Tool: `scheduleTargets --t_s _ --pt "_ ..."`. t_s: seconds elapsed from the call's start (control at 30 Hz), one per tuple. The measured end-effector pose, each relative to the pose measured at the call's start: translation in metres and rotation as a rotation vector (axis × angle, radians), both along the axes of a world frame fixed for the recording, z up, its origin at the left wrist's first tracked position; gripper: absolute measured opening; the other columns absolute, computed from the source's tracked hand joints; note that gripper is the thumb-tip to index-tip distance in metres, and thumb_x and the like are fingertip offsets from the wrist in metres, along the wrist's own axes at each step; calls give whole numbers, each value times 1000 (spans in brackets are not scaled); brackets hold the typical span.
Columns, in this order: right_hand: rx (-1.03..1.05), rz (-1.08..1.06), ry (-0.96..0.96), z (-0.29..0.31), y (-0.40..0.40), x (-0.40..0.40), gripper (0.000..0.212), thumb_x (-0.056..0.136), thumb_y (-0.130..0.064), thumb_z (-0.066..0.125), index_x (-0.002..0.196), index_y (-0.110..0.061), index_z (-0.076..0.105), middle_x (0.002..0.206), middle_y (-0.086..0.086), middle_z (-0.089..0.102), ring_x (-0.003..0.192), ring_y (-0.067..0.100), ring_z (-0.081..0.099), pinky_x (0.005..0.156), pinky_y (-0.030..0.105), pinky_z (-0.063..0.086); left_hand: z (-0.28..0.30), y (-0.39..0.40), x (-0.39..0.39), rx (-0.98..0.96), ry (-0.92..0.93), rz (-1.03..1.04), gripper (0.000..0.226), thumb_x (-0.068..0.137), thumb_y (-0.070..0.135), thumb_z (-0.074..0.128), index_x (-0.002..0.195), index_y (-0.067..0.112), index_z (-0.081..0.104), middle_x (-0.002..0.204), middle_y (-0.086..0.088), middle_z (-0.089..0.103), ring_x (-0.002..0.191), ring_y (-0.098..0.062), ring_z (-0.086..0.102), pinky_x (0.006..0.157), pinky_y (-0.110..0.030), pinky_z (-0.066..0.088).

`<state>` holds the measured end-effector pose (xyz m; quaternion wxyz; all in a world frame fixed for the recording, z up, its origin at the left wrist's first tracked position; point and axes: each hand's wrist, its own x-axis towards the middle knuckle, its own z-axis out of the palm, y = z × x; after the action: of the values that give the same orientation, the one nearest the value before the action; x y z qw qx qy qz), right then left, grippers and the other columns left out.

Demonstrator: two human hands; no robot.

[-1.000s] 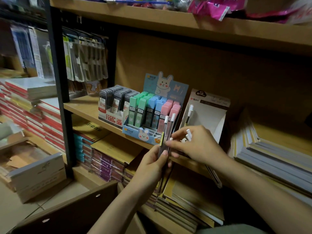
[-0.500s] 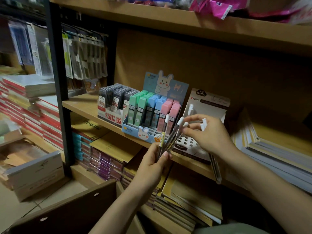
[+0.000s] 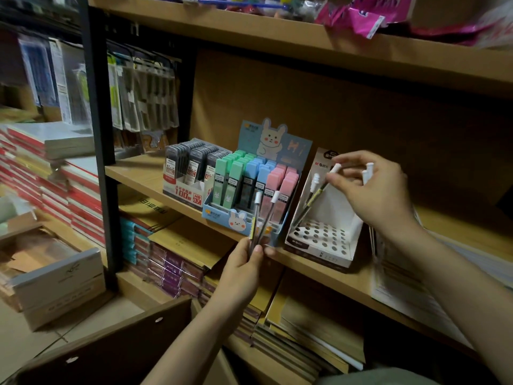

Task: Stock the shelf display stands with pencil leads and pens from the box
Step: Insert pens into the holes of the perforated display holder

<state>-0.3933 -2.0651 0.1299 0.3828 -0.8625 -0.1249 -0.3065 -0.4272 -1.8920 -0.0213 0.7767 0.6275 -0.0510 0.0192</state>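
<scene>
A white pen stand with a grid of round holes sits on the middle shelf. One white-capped pen stands in a rear hole. My right hand pinches another pen by its cap, tip down over the holes, with two more caps showing between its fingers. My left hand grips two pens upright in front of the blue rabbit stand of pastel lead cases. A white stand of dark lead cases is further left.
The wooden shelf has a black upright post at left. Stacked notebooks lie right of the pen stand, more books fill the lower shelf. Hanging packets are behind. An open cardboard box sits on the floor at left.
My right hand has moved up and right from my left hand to the pen stand, carrying pens. The left hand's bundle has shrunk to two pens.
</scene>
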Motion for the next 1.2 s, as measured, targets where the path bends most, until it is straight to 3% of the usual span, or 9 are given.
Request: scheduleTargets --t_s 0.1,0.23,0.3,0.43,0.57,0.7,0.77,0.97,1.2 --pt "-75 -88 -31 -5 -2 5 20 82 -22 78 96 -31 67 85 -23 63 80 -4 63 83 27 56 -1 1 1 -63 38 -9 24 104 19 37 106 22 60 69 8 47 64 -9 41 65 -29 35" --pt "-93 -94 24 -10 1 9 18 83 -23 76 97 -31 67 85 -19 63 98 17 64 89 47 54 -1 -1 1 -75 60 -22 23 104 28 39 109 22 60 62 13 44 57 -5 39 60 -27 33" --pt "-132 -94 21 -10 1 9 18 83 -25 77 94 -34 66 82 -22 62 95 15 64 89 46 53 0 0 0 -71 64 -20 25 104 32 38 109 20 59 59 16 43 55 -4 38 58 -26 32" --pt "-178 -82 -26 -11 -1 8 20 82 -24 78 91 -35 64 83 -19 66 79 -5 61 80 28 54 1 3 -2 -29 48 -5 27 104 33 34 101 15 53 58 15 42 53 -4 39 59 -28 33" --pt "-233 -109 -1 -14 5 19 22 82 -26 76 103 -24 70 99 -4 71 95 18 64 87 37 53 6 1 -4 2 3 -8 25 104 32 34 102 13 50 60 13 38 55 -5 37 60 -30 32" --pt "-284 -104 -57 -23 11 26 27 81 -24 78 106 -17 72 101 0 72 87 8 64 73 7 40 6 0 -6 53 -30 -7 26 104 30 35 110 13 54 68 8 39 66 -12 38 69 -35 33" --pt "-284 -118 -89 -26 10 26 28 80 -23 79 106 -16 73 98 -1 72 88 5 62 73 2 32 5 1 -5 49 -29 -10 25 104 30 35 109 16 55 68 9 41 67 -12 39 70 -35 34" --pt "-278 -128 -112 -28 10 25 28 80 -23 79 107 -16 73 92 -2 71 85 8 64 78 19 48 4 1 -3 -11 -3 -56 25 104 32 36 109 20 58 60 15 44 60 -7 40 60 -27 33" --pt "-318 -140 -124 -27 11 25 31 82 -26 78 111 -16 73 92 1 73 84 13 67 79 32 57 6 -3 -7 -38 27 -57 24 104 29 37 109 21 59 65 10 45 61 -9 41 62 -28 34"
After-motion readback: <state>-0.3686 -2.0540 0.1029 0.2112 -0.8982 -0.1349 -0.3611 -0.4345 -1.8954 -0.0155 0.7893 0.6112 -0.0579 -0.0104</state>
